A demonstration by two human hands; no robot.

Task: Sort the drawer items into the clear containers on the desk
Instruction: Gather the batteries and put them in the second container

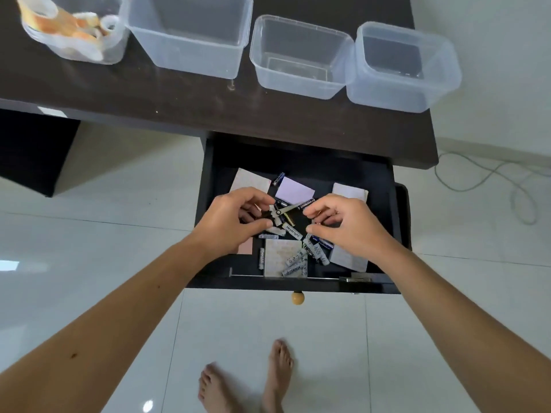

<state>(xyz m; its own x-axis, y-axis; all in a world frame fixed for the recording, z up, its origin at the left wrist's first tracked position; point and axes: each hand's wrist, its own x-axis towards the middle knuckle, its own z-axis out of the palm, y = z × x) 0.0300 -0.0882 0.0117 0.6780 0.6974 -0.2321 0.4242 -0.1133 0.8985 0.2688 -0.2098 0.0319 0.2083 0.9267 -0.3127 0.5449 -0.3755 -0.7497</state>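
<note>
My left hand (pixel 235 217) pinched small batteries (pixel 275 220) in the open drawer (pixel 384 177); my right hand (pixel 340 225) curled over more, grip unclear. They looked light, rigid, slippery, best pinched mid-barrel. Beyond stood empty clear containers (pixel 301 55).

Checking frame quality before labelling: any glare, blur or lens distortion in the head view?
Head view: wide-angle bending curves the desk edge and floor tile lines; window glare spots on the glossy floor; tape rolls top left look soft; the drawer interior is dim, but battery labels between left hand and right hand stay readable.
</note>
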